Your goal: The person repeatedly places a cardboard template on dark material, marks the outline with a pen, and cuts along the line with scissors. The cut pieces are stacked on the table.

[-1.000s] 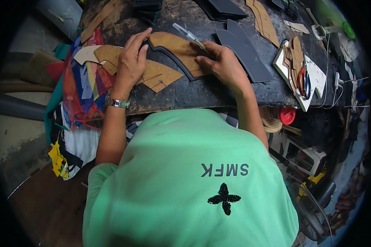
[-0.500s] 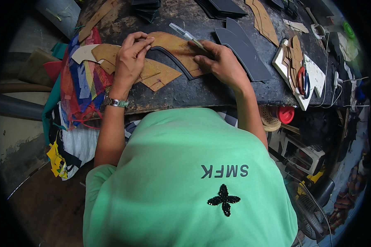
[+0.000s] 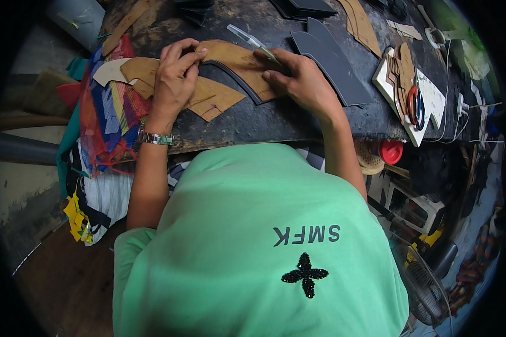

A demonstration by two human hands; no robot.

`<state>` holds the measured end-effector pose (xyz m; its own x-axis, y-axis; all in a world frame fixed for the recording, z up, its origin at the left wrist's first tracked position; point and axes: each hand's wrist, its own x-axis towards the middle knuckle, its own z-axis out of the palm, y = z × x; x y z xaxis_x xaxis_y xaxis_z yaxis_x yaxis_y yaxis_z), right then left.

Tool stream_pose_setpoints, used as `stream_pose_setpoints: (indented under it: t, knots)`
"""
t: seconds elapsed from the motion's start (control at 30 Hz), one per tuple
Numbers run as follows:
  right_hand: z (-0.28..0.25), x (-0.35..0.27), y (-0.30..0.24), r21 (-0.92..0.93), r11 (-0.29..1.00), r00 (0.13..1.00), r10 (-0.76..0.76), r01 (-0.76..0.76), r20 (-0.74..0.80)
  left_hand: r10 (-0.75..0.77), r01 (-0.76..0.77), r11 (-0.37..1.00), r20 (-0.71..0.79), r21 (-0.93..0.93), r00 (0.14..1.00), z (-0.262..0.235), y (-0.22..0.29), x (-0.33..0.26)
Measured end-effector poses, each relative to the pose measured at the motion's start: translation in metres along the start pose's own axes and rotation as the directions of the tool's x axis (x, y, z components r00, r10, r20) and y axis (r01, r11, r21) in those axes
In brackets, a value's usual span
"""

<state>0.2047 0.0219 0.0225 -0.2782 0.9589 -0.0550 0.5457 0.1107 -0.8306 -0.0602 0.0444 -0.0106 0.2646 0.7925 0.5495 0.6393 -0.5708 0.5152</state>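
Observation:
My left hand [image 3: 176, 74], a metal watch on its wrist, pinches the left end of a dark curved strip [image 3: 237, 84] where it lies on a tan leather piece [image 3: 236, 56]. My right hand [image 3: 299, 80] rests on the same tan piece and grips a thin pen-like tool [image 3: 251, 40], whose pale end points up and to the left. More tan cut pieces [image 3: 211, 100] lie under and in front of my left hand on the dark worktable [image 3: 275, 121].
Dark grey cut shapes [image 3: 334, 64] lie right of my right hand. A white board with tan pieces and red-handled scissors [image 3: 415, 106] sits at the table's right end. Coloured fabric scraps [image 3: 104, 121] hang over the left edge. A red cap [image 3: 390, 151] sits below the table.
Both hands have shifted slightly away from me over the tan piece. The fingers of my left hand have closed in on the strip's end.

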Motion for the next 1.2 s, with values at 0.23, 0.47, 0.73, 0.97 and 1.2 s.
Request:
stream_pose_setpoints:
  t: [0.23,0.47,0.73,0.97,1.2]
  knots:
    - [0.003,0.001,0.000,0.005,1.000,1.000,0.029,-0.029,0.006,-0.044,-0.024,0.931,0.178,0.363,0.983,0.010,0.038,0.013]
    - [0.003,-0.004,0.000,-0.044,0.999,1.000,-0.019,0.018,-0.017,0.026,-0.063,0.888,0.087,0.456,0.996,0.021,0.052,0.008]
    - [-0.025,-0.005,0.008,0.030,0.948,0.888,-0.285,0.317,-0.361,0.021,-0.076,0.878,0.120,0.473,0.992,0.021,0.052,0.006]
    - [0.004,-0.038,0.002,0.326,0.931,0.969,-0.089,0.164,-0.231,-0.046,-0.052,0.878,0.191,0.476,0.981,0.021,0.066,0.011]
    - [0.016,-0.042,0.008,-0.079,0.933,0.905,-0.359,0.351,-0.228,-0.037,-0.067,0.866,0.197,0.495,0.980,0.020,0.066,0.010]
